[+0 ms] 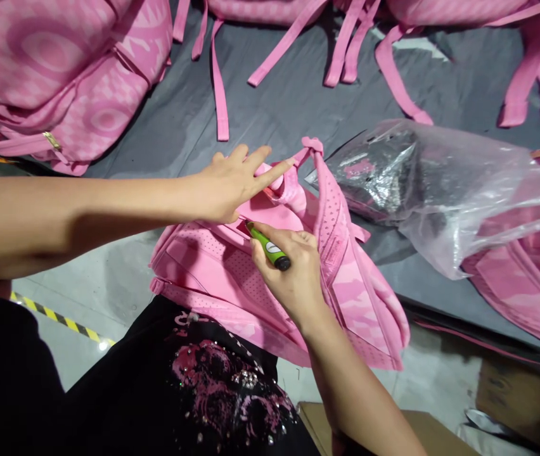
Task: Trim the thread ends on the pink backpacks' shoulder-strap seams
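Observation:
A pink backpack (270, 297) with dotted mesh padding and shoulder straps lies across the table's front edge and over my lap. My right hand (293, 266) is closed round a green marker with a dark end (270, 247), its other end pointing at the pink fabric near the top of the backpack. Just above it, my left hand (236, 180) lies on the backpack with fingers spread, pressing near the top strap. The marker's far tip is partly hidden beside the left wrist.
A clear plastic bag (464, 183) with dark contents lies to the right, partly over another pink backpack (531, 272). A large pink backpack (75, 76) sits at the left. More pink bags with hanging straps (220, 82) line the back. Cardboard (393, 430) lies below right.

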